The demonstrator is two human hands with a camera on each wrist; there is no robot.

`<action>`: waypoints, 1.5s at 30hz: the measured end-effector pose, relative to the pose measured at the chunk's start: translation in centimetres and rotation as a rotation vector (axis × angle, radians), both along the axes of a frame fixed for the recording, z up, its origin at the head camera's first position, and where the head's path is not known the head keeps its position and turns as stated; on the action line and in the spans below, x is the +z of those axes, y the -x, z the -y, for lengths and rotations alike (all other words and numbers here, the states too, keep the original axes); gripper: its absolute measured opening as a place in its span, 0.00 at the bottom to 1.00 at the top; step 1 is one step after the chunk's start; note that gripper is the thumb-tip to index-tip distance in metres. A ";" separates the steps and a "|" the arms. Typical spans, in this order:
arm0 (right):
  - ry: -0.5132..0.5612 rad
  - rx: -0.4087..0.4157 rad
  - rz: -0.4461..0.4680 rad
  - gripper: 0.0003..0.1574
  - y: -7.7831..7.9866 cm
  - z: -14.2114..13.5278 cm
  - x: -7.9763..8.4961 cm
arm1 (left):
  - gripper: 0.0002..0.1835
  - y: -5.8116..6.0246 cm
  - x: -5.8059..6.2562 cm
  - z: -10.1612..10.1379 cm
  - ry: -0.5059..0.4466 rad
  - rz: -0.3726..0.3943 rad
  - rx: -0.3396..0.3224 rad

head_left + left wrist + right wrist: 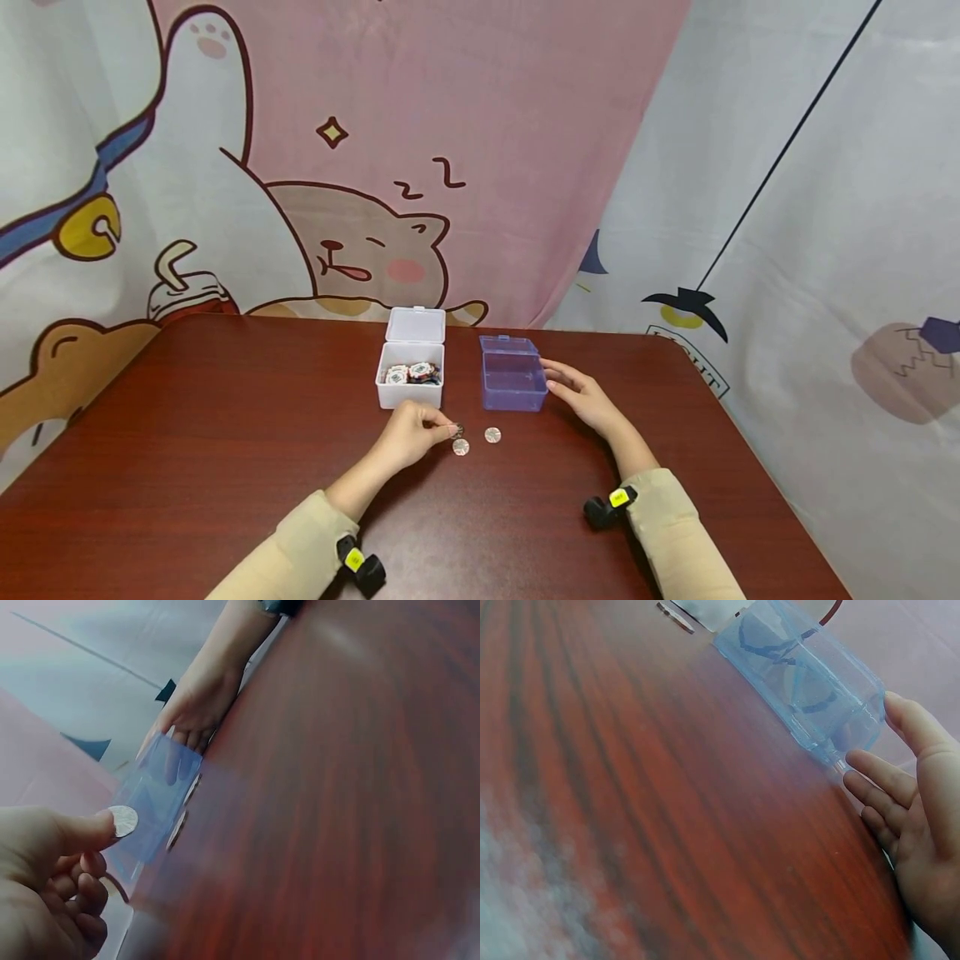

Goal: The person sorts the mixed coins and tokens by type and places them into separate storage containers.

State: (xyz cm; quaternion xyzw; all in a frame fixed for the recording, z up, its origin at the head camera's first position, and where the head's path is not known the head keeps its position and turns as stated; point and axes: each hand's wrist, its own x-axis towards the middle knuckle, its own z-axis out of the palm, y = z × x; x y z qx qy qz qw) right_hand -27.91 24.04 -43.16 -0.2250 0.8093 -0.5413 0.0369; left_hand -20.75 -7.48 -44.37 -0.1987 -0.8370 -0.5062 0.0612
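Observation:
A silver coin [124, 820] is pinched between the thumb and forefinger of my left hand [408, 435], its other fingers curled in toward the palm. In the head view the held coin overlaps the edge of a coin lying on the table [461, 448]; a second loose coin [492, 435] lies to its right. My right hand [587, 402] rests against the right side of a see-through blue plastic box [513, 385], fingers extended and relaxed along its wall. The box's lid stands up at the back, and no contents show inside.
Left of the blue box stands a white plastic box [387, 397], lid raised, holding several round patterned discs [408, 374]. Both boxes sit near the back edge of the dark red wooden table [225, 433]. Behind it hangs a printed cartoon cloth [525, 125].

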 end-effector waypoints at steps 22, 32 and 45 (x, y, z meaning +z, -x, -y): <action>-0.009 0.001 0.005 0.29 0.0 0.1 0.1 | 0.03 0.9 2.8 -5.4 -0.190 -0.131 0.085; -0.017 -0.016 0.010 0.29 0.0 0.0 0.1 | 0.04 3.1 2.9 -7.3 -0.311 -0.200 0.194; -0.004 0.006 -0.014 0.29 0.0 0.1 0.1 | 0.04 5.7 2.4 -9.0 -0.332 -0.093 0.350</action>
